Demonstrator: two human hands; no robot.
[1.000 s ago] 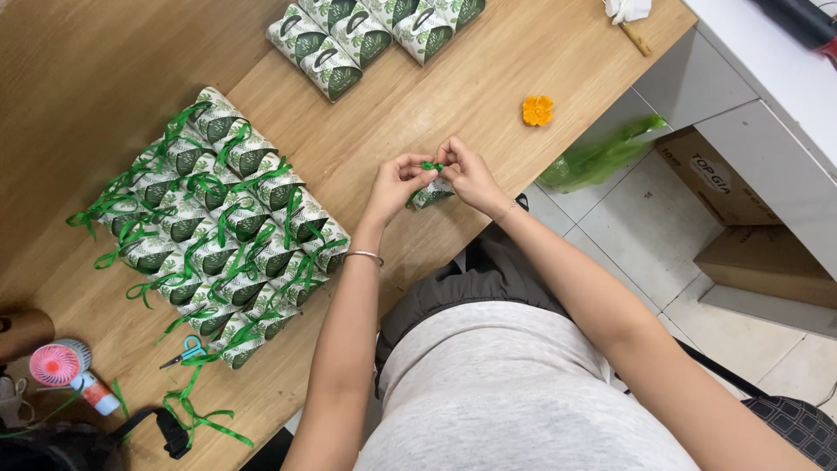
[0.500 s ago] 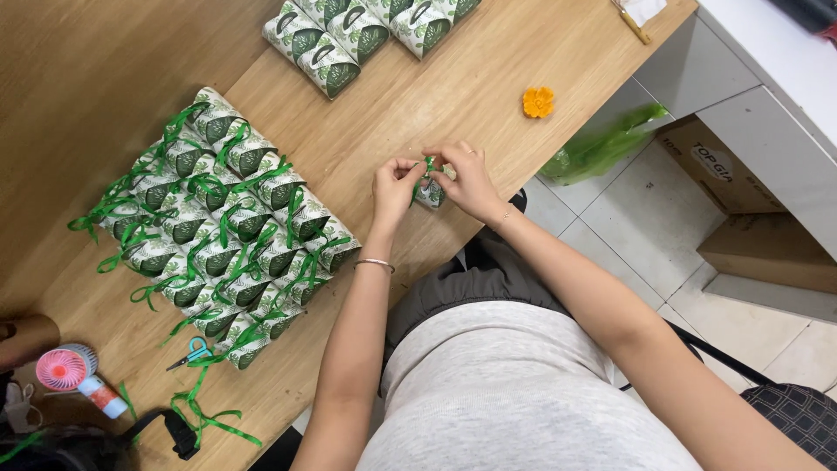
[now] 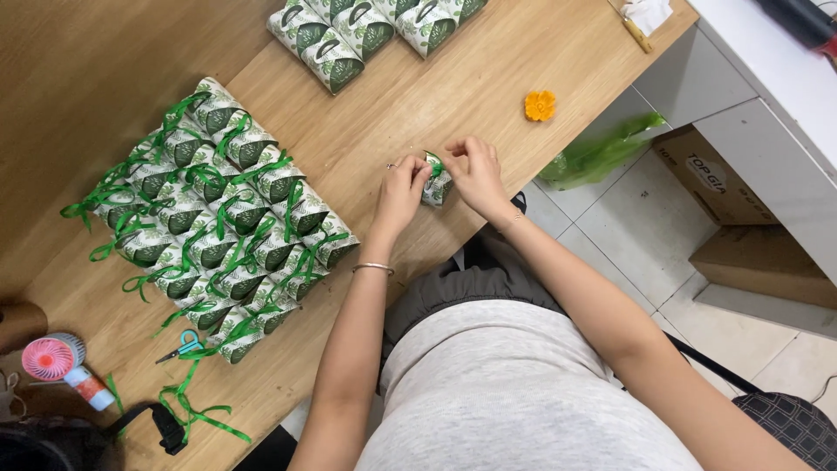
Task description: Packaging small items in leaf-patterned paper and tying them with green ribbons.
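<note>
Two hands pinch one small leaf-print favour box (image 3: 437, 186) near the front edge of the wooden table (image 3: 418, 96).

The left hand (image 3: 402, 190) and right hand (image 3: 475, 174) close their fingertips on the box from either side, at its green ribbon (image 3: 432, 161). To the left lies a packed block of ribbon-tied boxes (image 3: 218, 218), with teal-handled scissors (image 3: 180, 346) below it. Untied boxes (image 3: 366, 26) sit at the far edge, an orange flower (image 3: 540, 105) well to the right.

Grey top, silver bangle (image 3: 373, 269), finger ring (image 3: 392, 165).
</note>
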